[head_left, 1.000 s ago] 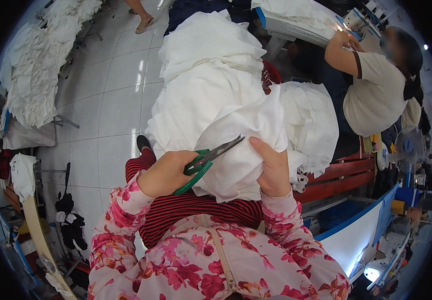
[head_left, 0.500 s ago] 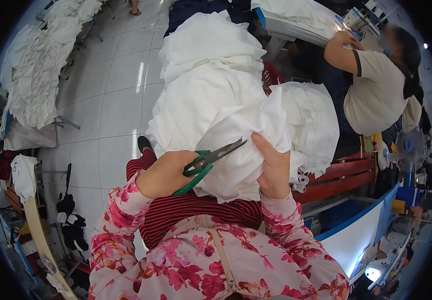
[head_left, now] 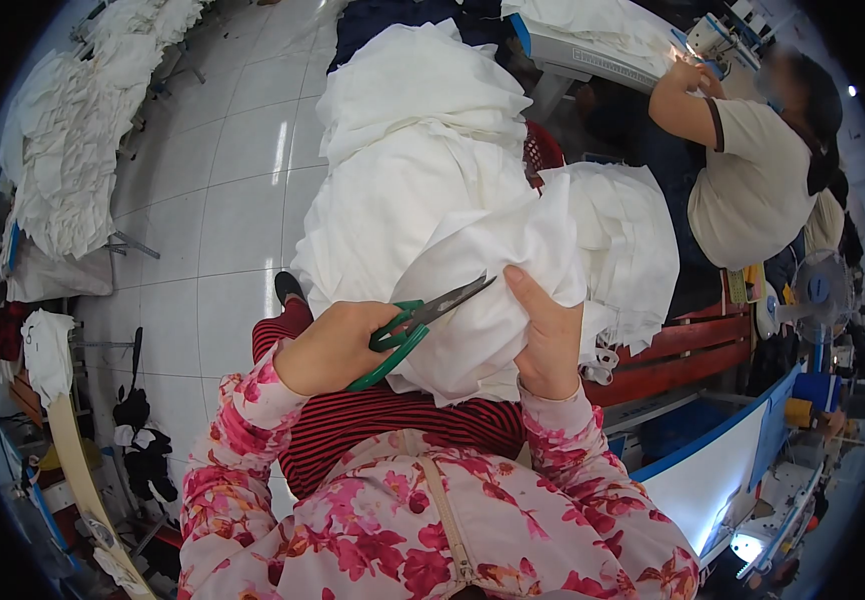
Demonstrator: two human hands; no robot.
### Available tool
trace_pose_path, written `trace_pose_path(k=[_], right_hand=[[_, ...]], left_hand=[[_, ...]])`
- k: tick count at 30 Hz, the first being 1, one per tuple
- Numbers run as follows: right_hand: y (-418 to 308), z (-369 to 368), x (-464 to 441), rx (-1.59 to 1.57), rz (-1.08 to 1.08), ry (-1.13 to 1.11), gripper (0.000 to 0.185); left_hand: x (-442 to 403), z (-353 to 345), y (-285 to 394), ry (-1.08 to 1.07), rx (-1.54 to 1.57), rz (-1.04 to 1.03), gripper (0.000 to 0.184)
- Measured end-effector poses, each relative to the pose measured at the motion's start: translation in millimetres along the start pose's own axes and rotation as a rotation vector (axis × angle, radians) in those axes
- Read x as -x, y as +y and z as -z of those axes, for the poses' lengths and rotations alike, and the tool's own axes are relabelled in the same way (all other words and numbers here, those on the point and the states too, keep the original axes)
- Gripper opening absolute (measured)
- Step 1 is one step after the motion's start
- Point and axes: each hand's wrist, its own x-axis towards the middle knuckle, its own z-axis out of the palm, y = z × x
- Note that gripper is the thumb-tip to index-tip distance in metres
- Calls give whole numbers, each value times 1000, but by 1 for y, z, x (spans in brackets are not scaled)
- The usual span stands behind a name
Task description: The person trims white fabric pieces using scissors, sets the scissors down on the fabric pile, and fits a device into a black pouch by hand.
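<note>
My left hand (head_left: pixel 331 348) is closed around the green handles of a pair of scissors (head_left: pixel 411 335). The blades point up to the right over white fabric (head_left: pixel 473 345), slightly parted, with their tips close to my right thumb. My right hand (head_left: pixel 550 335) grips a fold of this fabric, thumb on top and the other fingers hidden beneath the cloth. The piece lies over my lap and runs into a big heap of white cloth (head_left: pixel 403 190) in front of me.
Another stack of white pieces (head_left: pixel 623 250) lies on the right by a red bench (head_left: pixel 673 360). A co-worker (head_left: pixel 753 180) sits at a sewing machine (head_left: pixel 710 40). More white cloth (head_left: pixel 73 150) covers a table at left. A fan (head_left: pixel 819 290) stands at right.
My hands, the scissors and the fabric look almost unmoved. The co-worker's hands have shifted slightly at the machine, and a foot at the top has mostly left the view.
</note>
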Motion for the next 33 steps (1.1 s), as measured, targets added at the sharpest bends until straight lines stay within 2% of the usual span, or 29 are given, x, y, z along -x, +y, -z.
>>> trace_pose_path(k=[16, 25, 29, 31, 32, 33], right_hand=[[-1, -1, 1, -2, -3, 13, 58], [-8, 13, -12, -22, 36, 109, 54], [-15, 45, -33, -39, -29, 83, 51], [-15, 56, -39, 396, -35, 29, 50], [-16, 57, -42, 614, -33, 0, 50], [-19, 56, -46, 615, -127, -51, 49]], left_hand=[[-1, -2, -7, -81, 111, 73, 18], [9, 3, -21, -107, 253, 247, 23], [24, 2, -44, 94, 517, 309, 30], [30, 4, -45, 231, 646, 343, 30], [33, 6, -53, 244, 632, 356, 35], [35, 7, -57, 301, 650, 359, 35]])
